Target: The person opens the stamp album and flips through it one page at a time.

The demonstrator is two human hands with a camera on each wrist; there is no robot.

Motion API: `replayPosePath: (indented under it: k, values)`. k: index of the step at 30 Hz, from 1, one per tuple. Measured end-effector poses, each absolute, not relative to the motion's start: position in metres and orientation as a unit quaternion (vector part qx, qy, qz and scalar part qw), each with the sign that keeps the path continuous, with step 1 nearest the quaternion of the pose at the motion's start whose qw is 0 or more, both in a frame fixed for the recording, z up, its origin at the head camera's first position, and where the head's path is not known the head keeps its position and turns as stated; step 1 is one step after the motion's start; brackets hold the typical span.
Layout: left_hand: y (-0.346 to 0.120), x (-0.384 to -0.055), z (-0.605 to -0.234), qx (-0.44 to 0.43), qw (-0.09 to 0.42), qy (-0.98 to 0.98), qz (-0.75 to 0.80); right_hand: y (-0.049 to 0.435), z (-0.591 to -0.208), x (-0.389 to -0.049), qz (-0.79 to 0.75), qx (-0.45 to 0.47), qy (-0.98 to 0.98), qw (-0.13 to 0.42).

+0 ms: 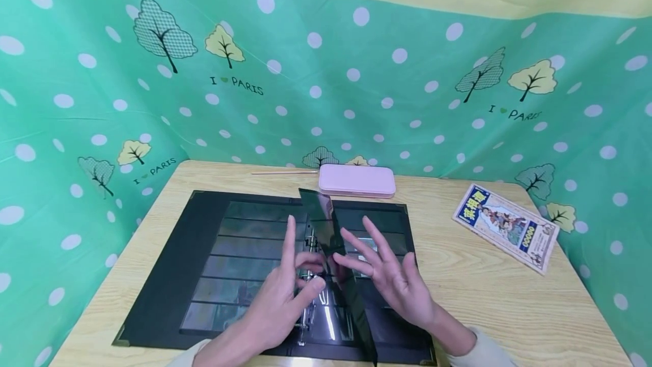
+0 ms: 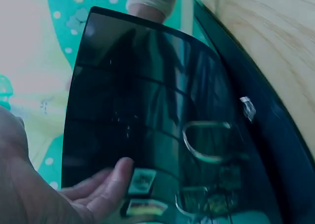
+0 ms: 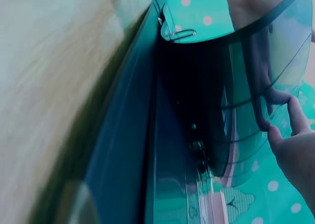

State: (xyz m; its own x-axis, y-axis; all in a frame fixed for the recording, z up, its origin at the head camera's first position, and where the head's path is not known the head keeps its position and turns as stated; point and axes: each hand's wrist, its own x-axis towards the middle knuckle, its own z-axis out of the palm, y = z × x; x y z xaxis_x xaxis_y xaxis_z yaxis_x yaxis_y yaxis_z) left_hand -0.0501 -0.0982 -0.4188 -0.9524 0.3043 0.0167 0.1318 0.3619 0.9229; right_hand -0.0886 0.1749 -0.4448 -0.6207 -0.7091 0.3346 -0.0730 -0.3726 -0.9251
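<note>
A black ring-bound stamp album (image 1: 163, 276) lies spread on the table, its pages divided into strip pockets. One dark page (image 1: 351, 299) stands raised near the metal rings (image 1: 309, 242). On its left side is my left hand (image 1: 277, 299), index finger straight, thumb extended and the other fingers loosely bent by the page. My right hand (image 1: 394, 282) has spread fingers at the page's right side; in the right wrist view, fingertips (image 3: 275, 134) touch the glossy page. Small stamps (image 2: 142, 180) show near the left hand in the left wrist view.
A pink case (image 1: 356, 180) sits behind the album, with a thin stick (image 1: 284, 173) to its left. A printed paper booklet (image 1: 506, 227) lies at the table's right. Green dotted cloth (image 1: 316, 61) hangs around the wooden table (image 1: 509, 304).
</note>
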Motion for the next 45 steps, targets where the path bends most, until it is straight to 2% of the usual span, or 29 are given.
replayPosePath:
  k: [7,17,22,30,38,45]
  values:
    - [-0.084,-0.048,-0.414,0.061,0.114,0.846,0.518,0.164,-0.445,-0.088,-0.730,-0.376,0.522,0.229]
    - [-0.087,-0.046,-0.416,0.091,0.096,0.854,0.503,0.170,-0.449,-0.090,-0.736,-0.382,0.512,0.225]
    - [-0.096,-0.047,-0.415,0.103,0.089,0.838,0.528,0.176,-0.449,-0.093,-0.739,-0.386,0.511,0.210]
    - [-0.113,-0.053,-0.404,0.074,0.068,0.820,0.563,0.191,-0.453,-0.098,-0.733,-0.386,0.533,0.174]
    - [-0.139,-0.061,-0.395,0.044,0.076,0.808,0.583,0.207,-0.465,-0.101,-0.685,-0.335,0.628,0.154]
    - [-0.161,-0.069,-0.392,0.012,0.091,0.801,0.592,0.223,-0.471,-0.106,-0.661,-0.327,0.661,0.140]
